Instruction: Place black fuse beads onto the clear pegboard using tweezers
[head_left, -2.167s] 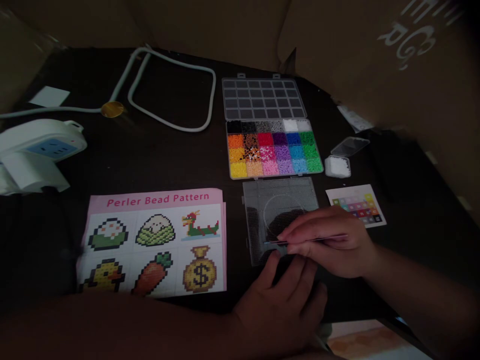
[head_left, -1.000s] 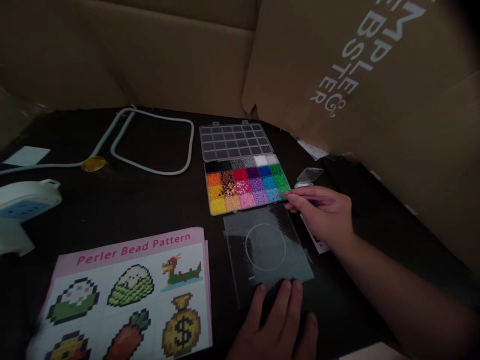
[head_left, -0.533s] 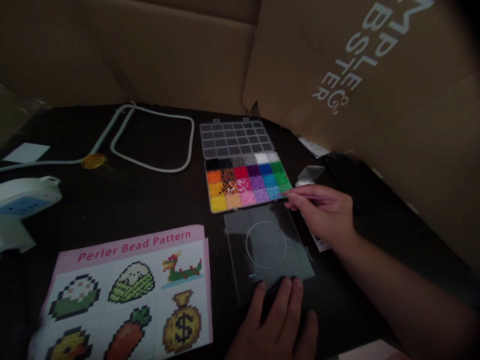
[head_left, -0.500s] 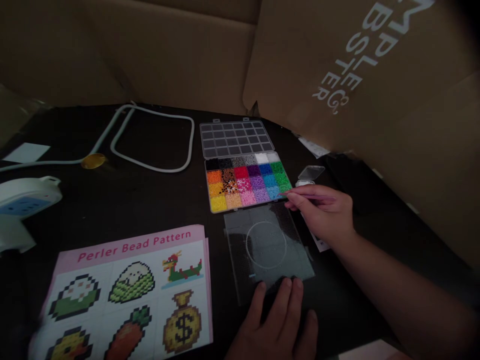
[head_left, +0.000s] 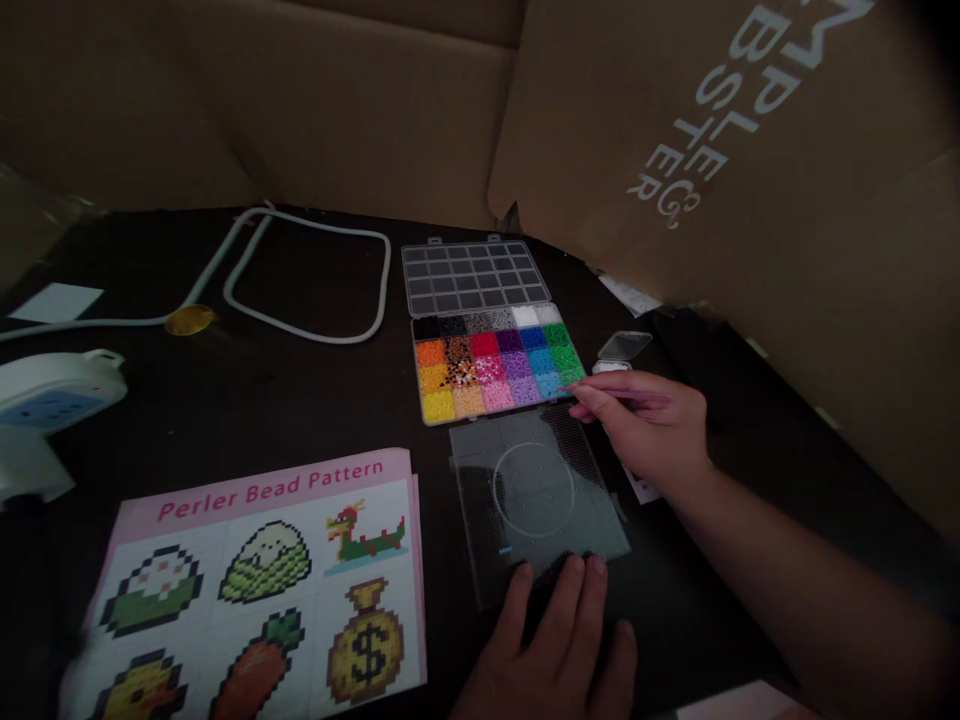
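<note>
Pink tweezers (head_left: 634, 393) are pinched in my right hand (head_left: 652, 425), their tip over the light blue beads (head_left: 549, 385) at the near right corner of the bead box. That bead box (head_left: 491, 418) has many compartments of coloured beads, and its clear lid (head_left: 476, 278) lies folded back. In front of it is a clear pegboard (head_left: 469, 470) with a circle outline. A short row of light blue beads (head_left: 505, 549) sits near its lower left. My left hand (head_left: 555, 640) rests with fingers spread at the board's near edge. Whether the tweezers hold a bead is too small to tell.
A Perler Bead Pattern sheet (head_left: 270, 490) lies at the left. Behind it are a grey cable (head_left: 388, 270), a gold disc (head_left: 189, 320) and a white device (head_left: 60, 390). A small lidded case (head_left: 624, 346) stands beyond my right hand. Cardboard walls (head_left: 360, 110) enclose the back and right.
The whole view has shifted very slightly. Both hands and the tweezers stay almost where they were, with the tweezer tip still at the light blue beads.
</note>
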